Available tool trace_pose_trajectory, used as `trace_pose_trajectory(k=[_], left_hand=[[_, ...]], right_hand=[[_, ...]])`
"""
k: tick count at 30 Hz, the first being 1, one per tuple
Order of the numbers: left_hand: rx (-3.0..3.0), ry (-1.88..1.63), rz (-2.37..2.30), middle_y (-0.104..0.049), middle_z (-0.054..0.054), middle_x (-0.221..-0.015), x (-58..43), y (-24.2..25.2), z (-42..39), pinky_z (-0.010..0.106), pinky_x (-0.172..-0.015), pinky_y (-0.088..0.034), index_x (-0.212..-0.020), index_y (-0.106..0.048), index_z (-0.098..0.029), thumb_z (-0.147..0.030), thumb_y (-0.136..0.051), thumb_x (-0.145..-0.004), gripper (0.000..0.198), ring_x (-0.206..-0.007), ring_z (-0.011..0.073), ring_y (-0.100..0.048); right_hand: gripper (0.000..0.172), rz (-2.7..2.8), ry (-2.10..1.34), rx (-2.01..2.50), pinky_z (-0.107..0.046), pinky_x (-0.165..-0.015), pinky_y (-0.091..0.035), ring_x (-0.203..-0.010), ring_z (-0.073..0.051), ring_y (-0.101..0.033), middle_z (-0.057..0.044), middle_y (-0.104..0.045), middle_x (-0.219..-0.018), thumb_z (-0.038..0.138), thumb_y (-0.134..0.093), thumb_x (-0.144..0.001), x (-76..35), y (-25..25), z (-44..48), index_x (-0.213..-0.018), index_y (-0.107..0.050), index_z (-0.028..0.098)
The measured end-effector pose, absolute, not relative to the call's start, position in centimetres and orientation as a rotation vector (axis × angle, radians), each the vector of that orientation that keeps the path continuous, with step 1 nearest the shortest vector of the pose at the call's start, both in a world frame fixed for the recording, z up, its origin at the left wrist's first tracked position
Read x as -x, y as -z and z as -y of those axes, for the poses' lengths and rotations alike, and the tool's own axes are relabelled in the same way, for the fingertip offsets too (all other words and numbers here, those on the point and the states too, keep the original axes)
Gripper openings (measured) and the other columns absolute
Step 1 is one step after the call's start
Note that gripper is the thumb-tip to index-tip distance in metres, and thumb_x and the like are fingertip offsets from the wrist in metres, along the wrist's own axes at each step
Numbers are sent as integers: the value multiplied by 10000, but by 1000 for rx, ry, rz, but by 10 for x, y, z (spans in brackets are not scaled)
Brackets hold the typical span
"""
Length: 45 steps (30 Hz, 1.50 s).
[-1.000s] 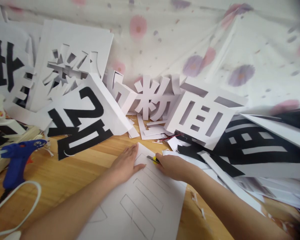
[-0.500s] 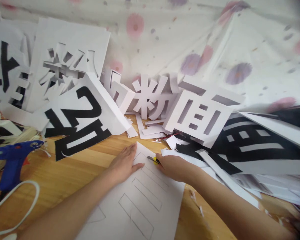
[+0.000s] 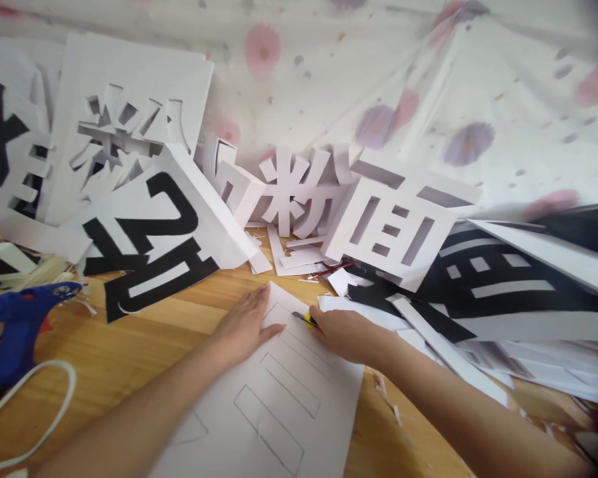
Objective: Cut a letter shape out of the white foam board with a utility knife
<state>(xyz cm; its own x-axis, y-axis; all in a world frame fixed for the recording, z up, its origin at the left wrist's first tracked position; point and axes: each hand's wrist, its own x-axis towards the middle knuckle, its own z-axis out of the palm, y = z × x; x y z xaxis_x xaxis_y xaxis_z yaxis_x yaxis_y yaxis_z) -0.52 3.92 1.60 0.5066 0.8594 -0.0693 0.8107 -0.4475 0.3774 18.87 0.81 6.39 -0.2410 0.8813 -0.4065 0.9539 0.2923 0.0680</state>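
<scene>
A white sheet (image 3: 289, 388) bearing drawn outlines lies on the table (image 3: 129, 348) beneath the fingers. The left hand (image 3: 243, 325) rests flat on it, thumb spread; the right hand (image 3: 341, 332) grips a yellow cutter (image 3: 309, 320), blade toward the left thumb. Well left of the fingers sits a blue glue gun (image 3: 17, 325); beyond them stand white cut-out characters (image 3: 406, 232).

Knife (image 3: 305, 318) handle mostly hidden in right grip (image 3: 346, 334); too small to tell if blade tip touches sheet (image 3: 329, 425). Left grip (image 3: 242, 326) and left forearm (image 3: 144, 405) cover part of sheet's left side. Sheet's near end and both forearms cut off at bottom. White cable (image 3: 68, 392) leaves at left. Black board (image 3: 508, 312) cropped at right. Bottom-right scraps (image 3: 553, 431) dark, blurred.
</scene>
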Motion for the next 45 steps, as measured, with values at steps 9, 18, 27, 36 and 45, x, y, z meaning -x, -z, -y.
trace_pose_trajectory(k=[9,18,27,36,45], left_hand=[[-2383,-223,-1366,-170,171,-1461,5,-13,-40,406,-1073,-196,-1398,-144,-36,-547,-348,-843,782,-1345,264,-156],[-2391,-223,-1375,-177,171,-1462,6,-14,-39,397,-1071,-194,-1399,-140,-31,-543,-353,-843,785,-1342,270,-164],[-2428,-185,-1393,-177,175,-1460,5,-15,-39,387,-1072,-195,-1396,-137,-17,-532,-335,-855,773,-1343,260,-168],[-2423,-201,-1401,-184,165,-1462,6,-12,-39,389,-1066,-207,-1400,-145,-76,-536,-329,-849,741,-1342,254,-170],[-2411,-206,-1416,-190,176,-1459,6,-10,-41,381,-1068,-205,-1397,-146,-55,-542,-337,-845,761,-1342,254,-167]], right_hand=[[218,-2222,256,-1649,-265,-465,-296,-631,-214,-603,-69,-621,-745,294,-319,-902,-195,-58,-8,-1012,-470,183],[249,-2222,251,-1654,-267,-442,-271,-612,-213,-593,-86,-627,-732,292,-307,-904,-197,-58,-4,-1030,-481,168],[244,-2214,282,-1661,-273,-450,-268,-615,-216,-583,-90,-626,-735,291,-318,-904,-199,-63,-1,-1020,-495,168],[227,-2202,288,-1678,-274,-469,-291,-639,-213,-590,-79,-622,-744,294,-323,-896,-205,-64,4,-994,-498,187],[230,-2186,286,-1684,-279,-467,-296,-635,-228,-598,-73,-613,-713,294,-318,-888,-207,-65,8,-983,-497,185]])
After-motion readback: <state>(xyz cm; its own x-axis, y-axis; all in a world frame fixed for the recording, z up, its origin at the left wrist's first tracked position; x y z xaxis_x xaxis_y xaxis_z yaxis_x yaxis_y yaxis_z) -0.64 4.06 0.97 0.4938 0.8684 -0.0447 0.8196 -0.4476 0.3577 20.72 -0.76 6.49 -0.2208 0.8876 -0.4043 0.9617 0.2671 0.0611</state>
